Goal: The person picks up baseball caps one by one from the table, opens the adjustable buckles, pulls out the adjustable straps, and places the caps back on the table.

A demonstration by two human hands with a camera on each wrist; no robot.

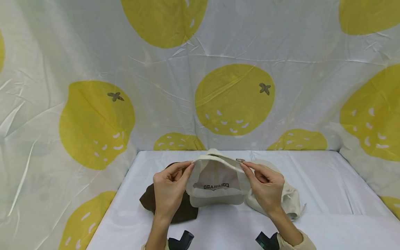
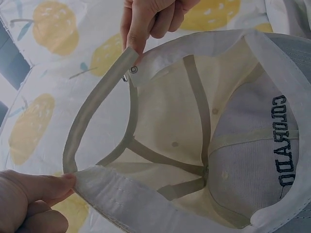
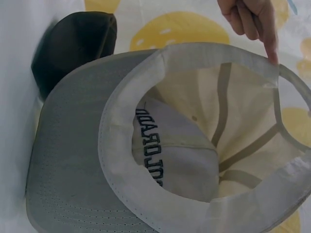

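Observation:
A cream baseball cap (image 1: 200, 182) hangs between both hands, its inside facing me and its brim low. Through the crown, dark COLORADO lettering (image 1: 216, 186) reads reversed. My left hand (image 1: 168, 191) pinches the rim at one end of the back opening, thumb against fingers. At the opposite end my right hand (image 1: 267, 187) pinches the rim beside a small metal buckle (image 1: 240, 160). The left wrist view shows the back strap (image 2: 87, 109) arching between the two hands. A grey-looking underside of the brim (image 3: 73, 160) fills the lower left of the right wrist view.
On the white-covered table (image 1: 328, 194), a dark brown hat (image 1: 184, 211) lies behind my left hand. A cream cloth hat (image 1: 290, 199) with a loose cord lies behind my right hand. A lemon-printed curtain (image 1: 168, 86) encloses the back and sides.

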